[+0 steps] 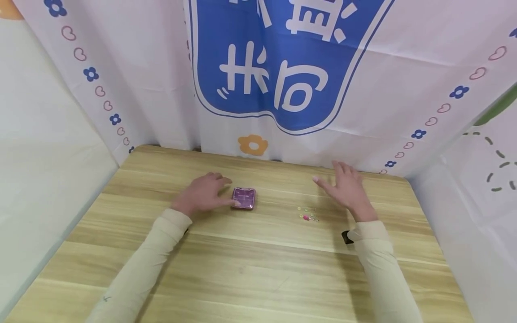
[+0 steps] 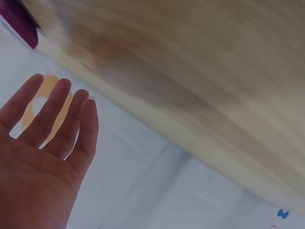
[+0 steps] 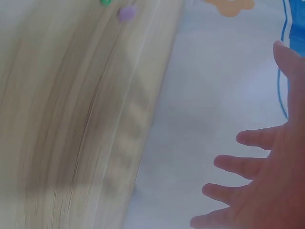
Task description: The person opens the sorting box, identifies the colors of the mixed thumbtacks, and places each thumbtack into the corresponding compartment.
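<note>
A small, square, glossy purple case (image 1: 245, 198) lies on the table left of its middle. My left hand (image 1: 202, 194) is at its left side, the thumb tip overlapping the case's lower left corner and the other fingers extended above it. In the left wrist view those fingers are spread and relaxed, with part of the purple case (image 2: 21, 24) at the top left corner. Several tiny beads or sequins (image 1: 306, 217), one bright pink, are scattered right of the case. Beyond them my right hand (image 1: 346, 190) hovers palm inward, its fingers spread and nothing held.
The wooden table (image 1: 242, 269) ends at a white cloth (image 1: 161, 112) printed with flowers and a blue sign. White walls of cloth stand on both sides. A dark strap (image 1: 347, 237) shows at the right wrist. A purple bead (image 3: 127, 13) appears in the right wrist view.
</note>
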`<control>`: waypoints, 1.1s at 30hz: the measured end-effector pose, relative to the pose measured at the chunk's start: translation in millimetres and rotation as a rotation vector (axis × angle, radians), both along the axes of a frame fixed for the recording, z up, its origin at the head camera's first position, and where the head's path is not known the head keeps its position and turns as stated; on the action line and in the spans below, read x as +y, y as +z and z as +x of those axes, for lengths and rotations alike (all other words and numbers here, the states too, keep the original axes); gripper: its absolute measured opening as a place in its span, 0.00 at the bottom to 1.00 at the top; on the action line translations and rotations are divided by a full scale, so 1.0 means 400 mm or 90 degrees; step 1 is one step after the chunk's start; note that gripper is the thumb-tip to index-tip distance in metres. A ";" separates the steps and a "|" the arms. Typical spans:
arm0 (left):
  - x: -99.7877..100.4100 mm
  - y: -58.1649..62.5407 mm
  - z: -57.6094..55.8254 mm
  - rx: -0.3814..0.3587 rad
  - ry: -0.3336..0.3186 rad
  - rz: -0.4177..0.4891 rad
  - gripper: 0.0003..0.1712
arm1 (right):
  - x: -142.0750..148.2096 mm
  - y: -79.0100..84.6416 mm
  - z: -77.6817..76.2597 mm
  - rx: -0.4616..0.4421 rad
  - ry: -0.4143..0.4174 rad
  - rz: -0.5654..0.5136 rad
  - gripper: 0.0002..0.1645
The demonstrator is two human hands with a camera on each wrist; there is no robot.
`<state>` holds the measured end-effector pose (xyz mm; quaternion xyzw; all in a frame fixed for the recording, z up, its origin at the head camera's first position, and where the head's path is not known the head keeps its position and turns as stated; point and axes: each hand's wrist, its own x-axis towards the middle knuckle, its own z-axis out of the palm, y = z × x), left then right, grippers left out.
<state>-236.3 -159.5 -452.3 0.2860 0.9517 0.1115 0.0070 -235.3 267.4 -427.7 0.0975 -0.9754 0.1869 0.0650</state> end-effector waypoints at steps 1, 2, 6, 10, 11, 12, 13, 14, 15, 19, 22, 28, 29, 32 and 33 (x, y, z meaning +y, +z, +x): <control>0.008 -0.001 0.001 -0.002 -0.007 0.000 0.53 | -0.006 0.000 0.002 0.000 0.003 -0.004 0.59; 0.016 -0.003 0.002 -0.001 -0.013 -0.001 0.53 | -0.013 0.000 0.004 -0.001 0.005 -0.008 0.59; 0.038 -0.011 0.008 0.002 -0.032 -0.003 0.52 | -0.046 0.001 0.011 -0.004 0.013 -0.023 0.60; 0.055 -0.020 0.010 -0.001 -0.032 -0.010 0.51 | -0.087 0.007 0.023 -0.008 0.032 -0.034 0.60; 0.057 -0.021 0.010 -0.002 -0.034 -0.012 0.50 | -0.098 0.009 0.027 -0.009 0.037 -0.036 0.59; 0.060 -0.023 0.010 -0.004 -0.035 -0.015 0.50 | -0.108 0.010 0.031 -0.007 0.042 -0.036 0.59; 0.062 -0.024 0.009 -0.002 -0.037 -0.019 0.49 | -0.119 0.011 0.034 -0.005 0.047 -0.035 0.59; 0.064 -0.026 0.007 0.000 -0.039 -0.025 0.49 | -0.130 0.012 0.037 -0.002 0.052 -0.035 0.58; 0.066 -0.026 0.006 0.001 -0.041 -0.030 0.48 | -0.140 0.012 0.039 0.002 0.056 -0.036 0.57; 0.075 -0.025 0.002 0.006 -0.046 -0.035 0.46 | -0.176 0.009 0.049 0.016 0.077 -0.038 0.53; 0.083 -0.023 0.003 -0.004 -0.047 -0.015 0.45 | -0.202 0.006 0.057 0.020 0.094 -0.034 0.50; 0.094 -0.030 0.005 -0.007 -0.047 0.010 0.44 | -0.247 -0.005 0.071 0.024 0.138 -0.054 0.45; 0.097 -0.032 0.006 -0.008 -0.047 0.011 0.45 | -0.254 -0.006 0.074 0.026 0.145 -0.062 0.44; 0.108 -0.035 0.007 -0.016 -0.049 0.021 0.45 | -0.271 -0.007 0.086 0.034 0.169 -0.083 0.41; 0.112 -0.035 0.008 -0.021 -0.047 0.028 0.45 | -0.276 -0.007 0.089 0.037 0.178 -0.088 0.40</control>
